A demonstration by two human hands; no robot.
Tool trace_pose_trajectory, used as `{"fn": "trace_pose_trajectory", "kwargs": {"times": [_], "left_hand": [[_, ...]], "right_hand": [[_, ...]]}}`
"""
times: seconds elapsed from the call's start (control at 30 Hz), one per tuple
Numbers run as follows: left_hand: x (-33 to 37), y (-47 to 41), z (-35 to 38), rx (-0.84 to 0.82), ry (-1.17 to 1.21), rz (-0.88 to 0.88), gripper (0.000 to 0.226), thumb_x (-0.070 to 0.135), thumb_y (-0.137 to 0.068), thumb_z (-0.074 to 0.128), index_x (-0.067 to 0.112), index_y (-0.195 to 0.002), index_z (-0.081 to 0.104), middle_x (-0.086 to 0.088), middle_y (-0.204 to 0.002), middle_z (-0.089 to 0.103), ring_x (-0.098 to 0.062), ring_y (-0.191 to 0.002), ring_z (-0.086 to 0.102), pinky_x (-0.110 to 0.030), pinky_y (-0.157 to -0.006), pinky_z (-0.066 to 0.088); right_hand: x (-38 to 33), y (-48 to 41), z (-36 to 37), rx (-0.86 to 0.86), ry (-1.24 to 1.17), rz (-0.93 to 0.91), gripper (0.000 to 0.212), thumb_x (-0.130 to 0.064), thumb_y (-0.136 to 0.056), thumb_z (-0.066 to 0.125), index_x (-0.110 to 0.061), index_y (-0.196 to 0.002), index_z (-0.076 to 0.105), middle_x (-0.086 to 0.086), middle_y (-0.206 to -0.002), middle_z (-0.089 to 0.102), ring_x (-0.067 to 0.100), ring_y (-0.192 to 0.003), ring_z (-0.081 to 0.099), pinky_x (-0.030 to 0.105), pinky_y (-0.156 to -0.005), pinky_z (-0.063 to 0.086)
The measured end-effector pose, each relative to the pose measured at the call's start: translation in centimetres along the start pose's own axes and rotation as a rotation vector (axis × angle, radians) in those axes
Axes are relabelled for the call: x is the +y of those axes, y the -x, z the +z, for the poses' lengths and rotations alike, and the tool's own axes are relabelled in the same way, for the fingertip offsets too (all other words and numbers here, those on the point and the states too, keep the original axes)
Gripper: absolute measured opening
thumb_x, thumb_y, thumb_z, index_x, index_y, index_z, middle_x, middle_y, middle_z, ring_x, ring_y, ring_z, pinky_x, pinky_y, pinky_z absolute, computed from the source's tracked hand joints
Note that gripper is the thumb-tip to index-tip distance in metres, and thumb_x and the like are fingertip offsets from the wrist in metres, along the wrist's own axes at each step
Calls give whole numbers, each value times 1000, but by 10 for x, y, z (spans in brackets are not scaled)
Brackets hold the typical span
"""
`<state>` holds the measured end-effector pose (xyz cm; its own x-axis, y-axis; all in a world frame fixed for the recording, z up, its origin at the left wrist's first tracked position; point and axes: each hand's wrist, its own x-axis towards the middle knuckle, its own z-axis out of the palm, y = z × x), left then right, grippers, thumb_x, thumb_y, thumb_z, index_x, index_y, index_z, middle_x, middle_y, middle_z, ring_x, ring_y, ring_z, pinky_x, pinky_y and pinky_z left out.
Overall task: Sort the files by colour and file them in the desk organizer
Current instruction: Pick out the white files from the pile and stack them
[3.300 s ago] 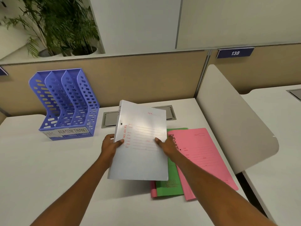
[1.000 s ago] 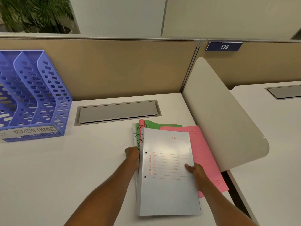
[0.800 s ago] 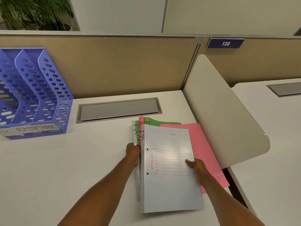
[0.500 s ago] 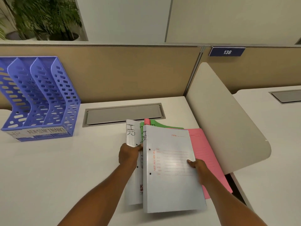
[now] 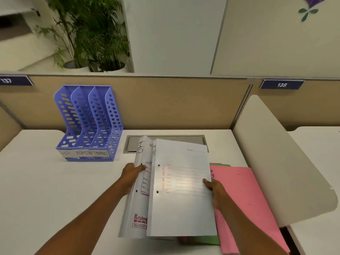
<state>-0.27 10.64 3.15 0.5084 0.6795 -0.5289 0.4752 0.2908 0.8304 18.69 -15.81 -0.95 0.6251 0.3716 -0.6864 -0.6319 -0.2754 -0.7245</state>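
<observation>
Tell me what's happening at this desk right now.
A person is sorting files. Both hands hold white files just above the desk: the left hand grips a second white file by its left edge, the right hand steadies the front white file. Pink files and a green file lie beneath and to the right. The blue desk organizer stands at the back left; nothing appears filed in it yet.

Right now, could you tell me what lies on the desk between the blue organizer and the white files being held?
Head view: only bare desk between the organizer and the white files.
</observation>
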Motion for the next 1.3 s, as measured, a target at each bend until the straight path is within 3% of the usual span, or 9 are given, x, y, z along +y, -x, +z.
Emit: {"fn": "trace_pose_trajectory", "kwargs": {"times": [0.07, 0.17, 0.47, 0.57, 0.67, 0.77, 0.93, 1.1, 1.3], "left_hand": [[6, 8, -22, -129, 71, 4, 37, 33, -86, 69, 5, -111, 64, -16, -92, 75, -34, -78, 74, -37, -57, 59], [10, 16, -45, -248, 214, 58, 28, 41, -89, 63, 19, -102, 75, -13, -103, 75, -36, -94, 72, -46, -74, 60], [13, 34, -77, -147, 443, 175, 37, 44, -91, 58, 23, -121, 59, -16, -110, 71, -39, -98, 70, -54, -77, 58], [7, 38, -86, -217, 488, 202, 43, 49, -92, 51, 23, -126, 59, -13, -117, 70, -37, -106, 67, -54, -83, 56], [-1, 38, -101, -266, 511, 200, 46, 54, -93, 47, 26, -128, 58, -12, -123, 67, -39, -113, 63, -59, -89, 52], [-5, 41, -122, -219, 446, 214, 47, 57, -90, 53, 26, -124, 61, -14, -120, 68, -39, -110, 65, -59, -86, 53], [-17, 48, -173, 28, 338, 206, 43, 56, -88, 56, 20, -110, 64, -11, -99, 75, -31, -86, 74, -43, -67, 60], [-34, 55, -247, -20, 331, 166, 44, 55, -91, 50, 18, -108, 66, -8, -93, 76, -31, -84, 74, -35, -60, 59], [-63, 54, -349, -6, 136, 182, 50, 31, -89, 66, 9, -128, 46, -13, -112, 68, -30, -92, 71, -39, -73, 60]], "right_hand": [[-9, 3, 20, -29, -17, -8, 34, -10, -92, 64, 4, -123, 61, 27, -120, 66, 45, -111, 63, 62, -100, 47], [-21, 5, 49, -91, -29, -29, 33, -8, -92, 63, 7, -121, 61, 24, -110, 69, 38, -97, 66, 62, -99, 47], [-33, 12, 106, -148, 82, -100, 26, -7, -87, 68, -4, -112, 67, 22, -119, 69, 39, -109, 65, 56, -102, 48], [-29, 14, 128, -121, 82, -133, 9, -5, -84, 70, -7, -92, 68, 17, -109, 71, 35, -101, 67, 50, -95, 52], [-21, 20, 150, -123, 95, -182, 20, 1, -81, 70, -1, -101, 68, 17, -96, 74, 37, -91, 71, 50, -86, 57], [-11, 30, 170, -125, 104, -224, 44, 7, -79, 68, -5, -120, 56, 21, -110, 70, 40, -102, 68, 55, -95, 54], [9, 55, 217, -126, 125, -329, 62, 11, -80, 65, -31, -124, 51, 2, -110, 68, 26, -97, 68, 44, -86, 59], [41, 82, 286, -141, 84, -370, 64, 13, -79, 64, -26, -130, 62, 0, -110, 72, 21, -95, 69, 26, -79, 55], [90, 113, 382, -95, 30, -398, 44, -4, -93, 62, -15, -135, 59, 1, -113, 68, 23, -99, 66, 30, -90, 52]]}}
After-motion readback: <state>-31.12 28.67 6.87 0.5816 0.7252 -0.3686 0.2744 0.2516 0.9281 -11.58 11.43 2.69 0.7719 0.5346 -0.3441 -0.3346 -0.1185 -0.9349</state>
